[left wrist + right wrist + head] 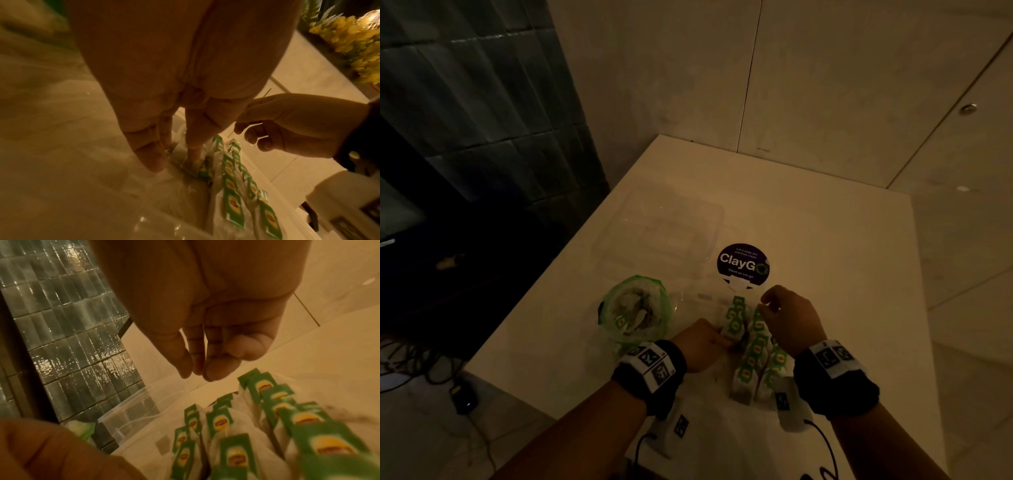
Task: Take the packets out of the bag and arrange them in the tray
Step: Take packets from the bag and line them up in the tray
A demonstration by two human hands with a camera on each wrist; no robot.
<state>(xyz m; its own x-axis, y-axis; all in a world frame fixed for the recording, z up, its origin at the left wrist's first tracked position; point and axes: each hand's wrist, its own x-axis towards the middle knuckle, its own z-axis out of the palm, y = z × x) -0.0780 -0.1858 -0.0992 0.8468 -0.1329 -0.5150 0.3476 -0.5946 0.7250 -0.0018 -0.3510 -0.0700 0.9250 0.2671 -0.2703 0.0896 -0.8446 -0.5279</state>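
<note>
Tea packets (pixel 755 346) with green and yellow tags lie in rows in a shallow clear tray (pixel 688 298), near the table's front. They fill the lower right of the right wrist view as packets (pixel 230 434) inside the tray's wall (pixel 164 389). A green-rimmed bag (pixel 635 308) stands open to their left with more packets inside. My left hand (pixel 722 337) reaches in from the left and pinches one packet (pixel 180 155) at the left row between thumb and fingers (pixel 150 160). My right hand (pixel 767 305) hovers just above the rows, fingers loosely curled, nothing visible between its fingertips (pixel 216 371).
A second clear container (pixel 664 233) sits farther back on the white table (pixel 825 240), beside a round dark ClayGo sticker (pixel 743 263). The table's left edge drops to a dark floor with cables (pixel 421 363). White walls close the back and right.
</note>
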